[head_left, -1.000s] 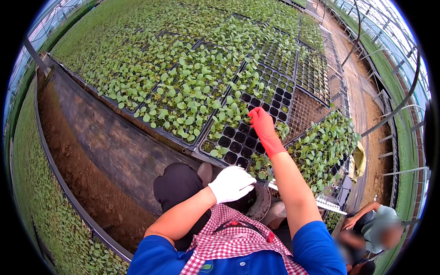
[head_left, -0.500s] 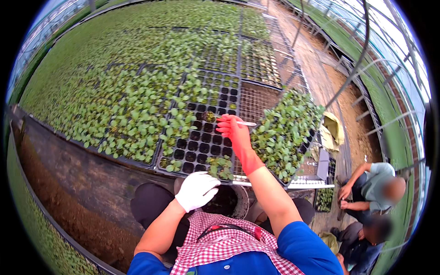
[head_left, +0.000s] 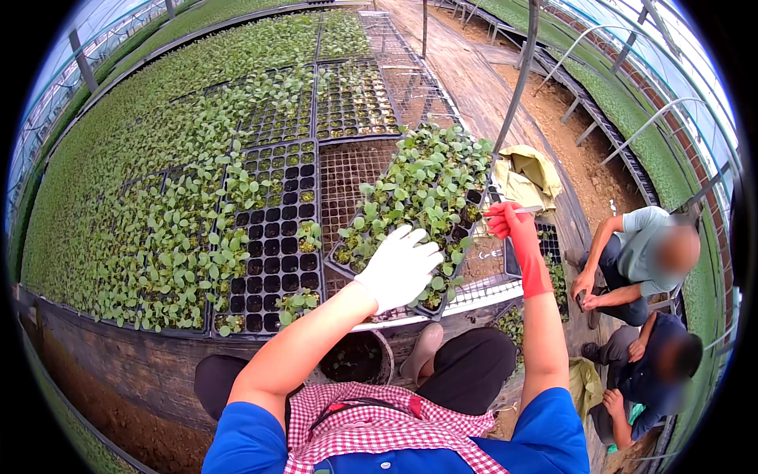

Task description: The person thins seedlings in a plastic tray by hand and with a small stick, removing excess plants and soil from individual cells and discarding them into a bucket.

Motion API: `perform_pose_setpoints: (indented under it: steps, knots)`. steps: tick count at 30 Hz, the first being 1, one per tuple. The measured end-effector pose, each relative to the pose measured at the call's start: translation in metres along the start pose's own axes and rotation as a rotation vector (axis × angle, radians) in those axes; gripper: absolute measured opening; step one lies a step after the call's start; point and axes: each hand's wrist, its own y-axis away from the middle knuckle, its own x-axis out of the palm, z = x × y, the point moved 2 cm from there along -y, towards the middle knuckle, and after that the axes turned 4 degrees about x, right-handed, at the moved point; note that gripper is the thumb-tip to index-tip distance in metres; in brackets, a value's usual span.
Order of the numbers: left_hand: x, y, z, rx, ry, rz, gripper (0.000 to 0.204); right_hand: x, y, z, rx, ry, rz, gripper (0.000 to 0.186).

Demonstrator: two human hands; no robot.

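My right hand [head_left: 515,233], in a red rubber glove, is closed round a slim, pale hand tool [head_left: 530,209] whose end sticks out to the right. It is at the right edge of a black seedling tray full of leafy green seedlings [head_left: 418,183], which lies askew on the bench. My left hand [head_left: 404,267], in a white glove, reaches over that tray's near part with fingers stretched out; whether they touch the leaves cannot be told. Left of it lies a black cell tray [head_left: 272,265] with many bare cells and a few seedlings.
More seedling trays [head_left: 134,213] cover the bench to the left. Wire mesh [head_left: 347,178] shows between trays. A bucket [head_left: 355,355] stands below the bench edge. A yellowish cloth [head_left: 530,178] lies at right. Two people [head_left: 636,257] crouch at the right; a metal pole [head_left: 517,87] rises beyond the tray.
My right hand has moved right with the tool, from the bare-celled tray to the full tray's right edge. My left hand has gone from the bench's near edge onto the full tray. The view has shifted right.
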Motion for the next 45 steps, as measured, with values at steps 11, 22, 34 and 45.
perform_pose_setpoints:
  steps: [11,22,34,45]
  knots:
    - [0.075,-0.116,0.045,0.006,-0.296,0.282,0.025,0.015,-0.011,-0.017,0.154,0.27,0.127,0.028]
    - [0.093,-0.138,0.053,-0.049,-0.34,0.345,0.018,0.01,0.008,0.002,0.004,0.617,0.076,0.023]
    - [0.113,-0.145,0.045,-0.083,-0.378,0.4,0.014,0.004,0.025,-0.053,-0.022,0.02,-0.042,0.021]
    - [0.089,-0.117,0.048,-0.178,-0.369,0.253,0.017,-0.011,0.047,-0.037,-0.042,0.1,-0.179,0.024]
